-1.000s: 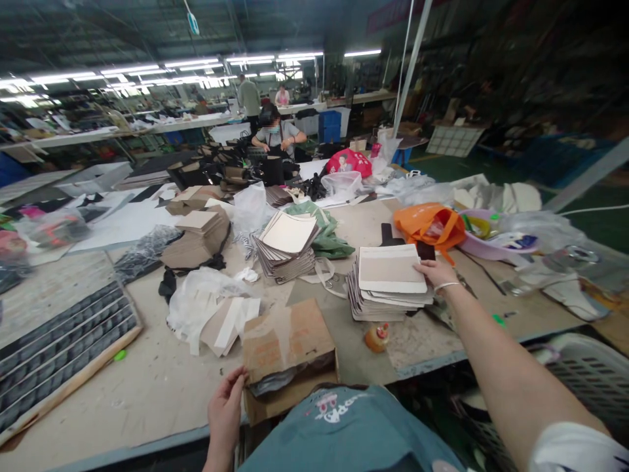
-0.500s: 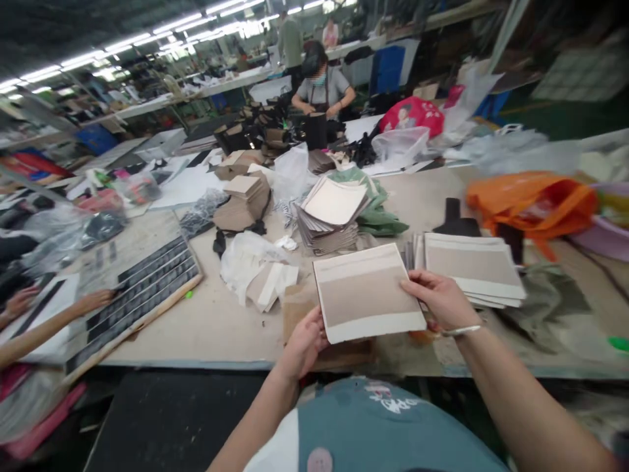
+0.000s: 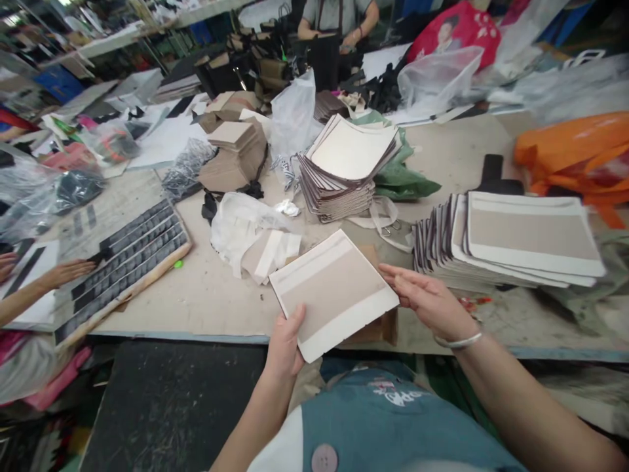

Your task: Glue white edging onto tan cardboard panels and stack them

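Note:
My left hand (image 3: 285, 344) grips the near corner of a flat beige-and-white folded paper bag piece (image 3: 334, 292), held tilted over the table's front edge. My right hand (image 3: 427, 301) rests against its right edge with fingers stretched out. To the right lies a fanned stack of the same pieces (image 3: 511, 242). Another stack of flat pieces (image 3: 346, 167) sits behind. A small cardboard box (image 3: 378, 324) is partly hidden under the held piece.
A tray of dark strips (image 3: 122, 262) lies at left, with another person's hand (image 3: 66, 270) beside it. White plastic and paper scraps (image 3: 246, 233), brown card stacks (image 3: 230, 154), an orange bag (image 3: 574, 154) and a seated person across the table (image 3: 339, 16) surround the area.
My right hand took a piece from the right stack and brought it in front of me. My left hand left the box and gripped the piece; my right fingers have now opened.

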Tool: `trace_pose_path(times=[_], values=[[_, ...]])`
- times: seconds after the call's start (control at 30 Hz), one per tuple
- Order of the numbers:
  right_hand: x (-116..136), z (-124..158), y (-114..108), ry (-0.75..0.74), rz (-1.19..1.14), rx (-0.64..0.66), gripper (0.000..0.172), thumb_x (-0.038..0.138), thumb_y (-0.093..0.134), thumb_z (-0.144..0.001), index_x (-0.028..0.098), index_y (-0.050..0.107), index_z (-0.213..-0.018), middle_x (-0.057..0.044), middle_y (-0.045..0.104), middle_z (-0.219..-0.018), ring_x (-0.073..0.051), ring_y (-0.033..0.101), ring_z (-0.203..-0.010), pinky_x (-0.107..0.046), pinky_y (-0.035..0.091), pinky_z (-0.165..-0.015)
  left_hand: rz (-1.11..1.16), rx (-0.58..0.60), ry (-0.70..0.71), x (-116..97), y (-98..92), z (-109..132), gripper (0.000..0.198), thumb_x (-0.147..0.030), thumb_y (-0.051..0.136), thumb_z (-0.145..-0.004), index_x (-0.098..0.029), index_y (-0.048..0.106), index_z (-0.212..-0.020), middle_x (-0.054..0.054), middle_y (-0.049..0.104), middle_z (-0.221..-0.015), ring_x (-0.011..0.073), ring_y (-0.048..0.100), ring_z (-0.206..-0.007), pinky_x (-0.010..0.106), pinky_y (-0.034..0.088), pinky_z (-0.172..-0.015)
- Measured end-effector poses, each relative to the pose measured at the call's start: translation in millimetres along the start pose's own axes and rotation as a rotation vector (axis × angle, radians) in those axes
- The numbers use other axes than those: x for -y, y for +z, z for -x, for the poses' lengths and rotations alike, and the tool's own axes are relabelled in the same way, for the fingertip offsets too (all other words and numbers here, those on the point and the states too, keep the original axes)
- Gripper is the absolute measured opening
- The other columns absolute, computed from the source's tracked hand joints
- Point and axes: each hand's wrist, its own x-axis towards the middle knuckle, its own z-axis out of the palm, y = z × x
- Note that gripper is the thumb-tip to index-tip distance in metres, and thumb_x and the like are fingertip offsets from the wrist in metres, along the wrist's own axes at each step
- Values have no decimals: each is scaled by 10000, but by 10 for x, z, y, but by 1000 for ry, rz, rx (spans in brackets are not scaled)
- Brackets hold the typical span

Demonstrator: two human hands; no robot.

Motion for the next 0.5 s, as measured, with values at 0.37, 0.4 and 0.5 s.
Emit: trace_pose_path(times=[0.37, 0.4, 0.5], values=[[-348, 69, 278, -199, 202, -70, 479, 380, 628, -758, 176, 596, -1189, -53, 650, -1056, -221, 598, -913, -361, 496, -811, -37, -61, 53, 193, -212, 84, 588, -346, 706, -726, -165, 503, -1248, 101, 670, -1071, 261, 640, -969, 382, 505, -905], [-387, 83, 289, -211, 224, -78, 470, 380, 615, -766, 180, 596, -1191, -48, 650, -1053, -220, 597, -907, -356, 494, -805, -39, -66, 65, 213, -237, 101, 594, -345, 712, -720, -164, 505, -1247, 101, 673, -1065, 261, 639, -970, 382, 504, -905], [-477, 139, 309, -223, 267, -86, 444, 393, 582, -785, 194, 608, -1181, -31, 648, -1052, -218, 592, -898, -327, 486, -781, -32, -76, 102, 279, -316, 166, 613, -337, 727, -703, -154, 507, -1245, 108, 676, -1054, 264, 638, -973, 380, 505, -902]])
